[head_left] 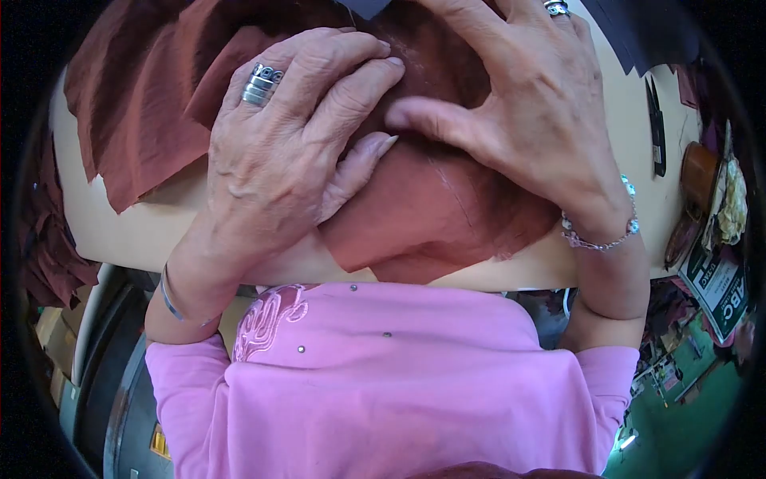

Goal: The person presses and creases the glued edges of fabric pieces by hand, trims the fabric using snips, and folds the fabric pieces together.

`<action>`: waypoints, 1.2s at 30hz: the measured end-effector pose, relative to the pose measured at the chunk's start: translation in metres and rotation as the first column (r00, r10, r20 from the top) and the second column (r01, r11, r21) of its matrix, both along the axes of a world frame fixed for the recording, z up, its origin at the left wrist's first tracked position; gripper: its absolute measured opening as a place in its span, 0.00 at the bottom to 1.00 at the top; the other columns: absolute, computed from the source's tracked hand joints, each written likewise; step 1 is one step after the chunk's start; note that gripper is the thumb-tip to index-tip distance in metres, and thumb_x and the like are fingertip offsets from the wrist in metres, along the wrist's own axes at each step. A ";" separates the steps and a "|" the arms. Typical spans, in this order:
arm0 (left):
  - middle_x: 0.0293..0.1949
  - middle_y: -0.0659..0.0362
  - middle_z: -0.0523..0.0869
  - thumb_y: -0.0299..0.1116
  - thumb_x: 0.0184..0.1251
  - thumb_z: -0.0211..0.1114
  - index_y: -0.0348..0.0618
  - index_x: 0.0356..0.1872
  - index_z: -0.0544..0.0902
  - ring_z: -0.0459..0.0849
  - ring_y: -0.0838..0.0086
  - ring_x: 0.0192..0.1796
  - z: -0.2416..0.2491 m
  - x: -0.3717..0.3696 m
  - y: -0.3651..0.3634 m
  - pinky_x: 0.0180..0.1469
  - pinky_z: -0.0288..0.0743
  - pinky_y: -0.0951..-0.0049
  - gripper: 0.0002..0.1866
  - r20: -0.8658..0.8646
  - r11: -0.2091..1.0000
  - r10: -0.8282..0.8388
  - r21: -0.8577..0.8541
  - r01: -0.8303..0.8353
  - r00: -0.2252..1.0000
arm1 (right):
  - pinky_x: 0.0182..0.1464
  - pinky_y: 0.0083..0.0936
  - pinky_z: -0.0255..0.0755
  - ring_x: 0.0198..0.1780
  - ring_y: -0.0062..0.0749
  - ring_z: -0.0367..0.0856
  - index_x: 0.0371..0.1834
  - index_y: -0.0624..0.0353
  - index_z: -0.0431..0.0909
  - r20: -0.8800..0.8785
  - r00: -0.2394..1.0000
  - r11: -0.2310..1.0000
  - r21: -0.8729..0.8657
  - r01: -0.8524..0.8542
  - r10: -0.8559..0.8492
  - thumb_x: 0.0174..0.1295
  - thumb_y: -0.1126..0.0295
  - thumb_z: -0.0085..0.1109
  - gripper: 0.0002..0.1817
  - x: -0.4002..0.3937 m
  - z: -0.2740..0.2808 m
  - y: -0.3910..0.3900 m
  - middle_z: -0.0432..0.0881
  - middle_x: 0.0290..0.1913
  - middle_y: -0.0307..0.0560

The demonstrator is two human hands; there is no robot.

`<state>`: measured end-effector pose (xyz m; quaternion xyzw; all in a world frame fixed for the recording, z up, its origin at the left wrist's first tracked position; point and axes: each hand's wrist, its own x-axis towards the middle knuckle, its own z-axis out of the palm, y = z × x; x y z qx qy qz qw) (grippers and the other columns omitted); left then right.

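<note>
Reddish-brown cloth lies under both hands at the table's near edge, with a faint pale line across it. My left hand, wearing silver rings, rests on this cloth; its fingers are bent side by side and the thumb stands apart from them. Close beside it, my right hand spreads over the same piece, thumb stretched out toward the left fingertips. The far fingers of the right hand run toward the top edge of the view. More folded reddish-brown cloth spreads to the left.
The pale table ends just before my pink shirt. On its right side lie a slim black tool and a brown case-like object. Dark cloth covers the top right. More cloth hangs at the far left.
</note>
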<state>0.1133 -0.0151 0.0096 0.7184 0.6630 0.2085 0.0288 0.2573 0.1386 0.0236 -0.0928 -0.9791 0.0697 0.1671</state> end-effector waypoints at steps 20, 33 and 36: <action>0.58 0.53 0.76 0.33 0.57 0.67 0.45 0.63 0.73 0.75 0.57 0.60 0.001 0.002 -0.002 0.63 0.67 0.59 0.29 0.020 0.999 0.028 -0.037 -0.027 0.999 | 0.46 0.39 0.62 0.44 0.42 0.74 0.50 0.53 0.74 -0.155 0.987 0.997 0.043 0.060 -0.052 0.41 0.57 0.70 0.30 -0.012 -0.012 -0.005 0.72 0.42 0.49; 0.57 0.55 0.77 0.32 0.57 0.66 0.46 0.58 0.78 0.74 0.57 0.61 0.002 0.003 -0.001 0.63 0.67 0.59 0.24 -0.016 0.999 0.023 -0.039 -0.023 1.000 | 0.48 0.40 0.64 0.42 0.46 0.76 0.53 0.54 0.72 -0.068 0.997 0.999 -0.024 0.034 -0.035 0.41 0.54 0.71 0.34 -0.011 -0.004 -0.003 0.72 0.43 0.51; 0.57 0.55 0.77 0.32 0.56 0.66 0.45 0.57 0.79 0.74 0.58 0.61 0.002 0.003 -0.001 0.63 0.67 0.59 0.24 -0.009 0.999 0.025 -0.035 -0.026 1.000 | 0.49 0.40 0.64 0.43 0.46 0.76 0.54 0.55 0.72 0.074 0.996 0.998 -0.029 0.059 -0.057 0.42 0.53 0.71 0.34 -0.011 0.009 -0.005 0.72 0.45 0.52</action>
